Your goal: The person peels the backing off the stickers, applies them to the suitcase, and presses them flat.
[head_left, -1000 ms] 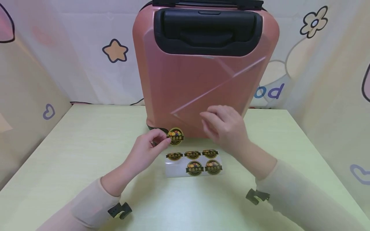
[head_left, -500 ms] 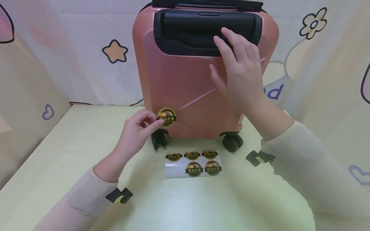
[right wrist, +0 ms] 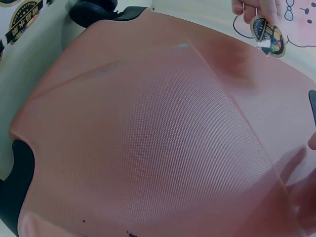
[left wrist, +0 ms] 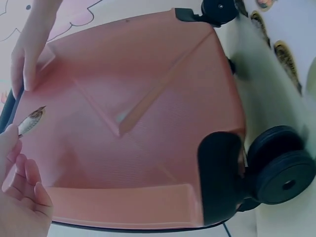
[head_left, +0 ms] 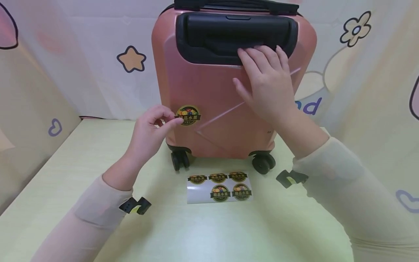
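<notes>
Between thumb and fingertips my left hand [head_left: 151, 125] pinches a round fruit sticker [head_left: 188, 115] by its left edge. In the right wrist view the sticker [right wrist: 268, 36] hangs from those fingers in front of the pink suitcase [right wrist: 163, 123]. That suitcase [head_left: 212, 94] stands upright on its wheels, black handle recess [head_left: 216, 36] at the top. My right hand [head_left: 268, 80] lies at the recess's lower right, fingers over its bottom edge and thumb spread out to the left. A sticker sheet [head_left: 198, 194] with several more round stickers rests on the table before the suitcase.
The pale table [head_left: 209, 233] runs under everything. Black wheels [head_left: 262, 163] stick out at the suitcase's lower corners. Behind it hangs a printed cloth [head_left: 91, 72] with a star and a flower, and cloth also closes in both sides.
My left hand has lifted the sticker up and slightly left, from near the table to the suitcase's lower left. The right hand has risen from the suitcase's lower part to the handle recess, its fingers unfolding.
</notes>
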`<state>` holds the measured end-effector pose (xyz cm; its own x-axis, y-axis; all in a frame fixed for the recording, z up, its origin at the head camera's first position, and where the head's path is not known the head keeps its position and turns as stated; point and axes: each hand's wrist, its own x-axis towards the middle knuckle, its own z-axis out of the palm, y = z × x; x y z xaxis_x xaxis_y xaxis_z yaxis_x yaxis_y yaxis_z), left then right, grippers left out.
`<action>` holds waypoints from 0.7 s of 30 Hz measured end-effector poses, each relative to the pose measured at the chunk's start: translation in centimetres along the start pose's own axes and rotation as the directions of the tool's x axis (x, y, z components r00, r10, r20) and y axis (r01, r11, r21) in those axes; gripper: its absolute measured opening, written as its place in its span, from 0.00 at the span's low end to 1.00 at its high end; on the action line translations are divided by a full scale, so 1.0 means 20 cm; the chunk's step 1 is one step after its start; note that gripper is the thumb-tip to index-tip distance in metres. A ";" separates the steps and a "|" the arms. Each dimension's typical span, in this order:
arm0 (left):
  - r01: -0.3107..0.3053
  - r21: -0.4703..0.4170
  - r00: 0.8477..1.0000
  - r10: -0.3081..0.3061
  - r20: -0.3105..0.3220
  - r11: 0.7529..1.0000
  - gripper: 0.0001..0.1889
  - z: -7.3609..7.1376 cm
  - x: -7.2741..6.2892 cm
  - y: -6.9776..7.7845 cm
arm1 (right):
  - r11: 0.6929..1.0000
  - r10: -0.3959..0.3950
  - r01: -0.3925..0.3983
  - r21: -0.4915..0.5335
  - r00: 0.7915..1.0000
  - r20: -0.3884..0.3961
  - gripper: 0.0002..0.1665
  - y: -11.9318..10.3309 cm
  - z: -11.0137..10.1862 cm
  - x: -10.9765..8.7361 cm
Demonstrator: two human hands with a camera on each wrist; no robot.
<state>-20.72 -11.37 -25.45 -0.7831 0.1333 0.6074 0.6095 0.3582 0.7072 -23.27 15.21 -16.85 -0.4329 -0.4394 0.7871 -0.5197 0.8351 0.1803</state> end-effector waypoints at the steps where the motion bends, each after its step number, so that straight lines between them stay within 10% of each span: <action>1: -0.005 0.000 1.000 0.005 -0.002 1.000 0.07 0.00 0.01 0.01 | 1.000 0.004 -0.004 -0.003 1.000 0.008 0.31 0.00 0.00 0.00; 21: -0.017 -0.150 0.997 0.005 -0.078 0.989 0.08 -0.03 0.17 0.03 | 0.991 0.125 -0.125 -0.047 0.992 -0.018 0.47 -0.06 0.10 -0.02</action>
<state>-23.05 -11.21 -22.73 -0.7681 0.0628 0.6372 0.6341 0.2136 0.7432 -23.91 13.78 -18.60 -0.4809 -0.3259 0.8140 -0.4262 0.8982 0.1078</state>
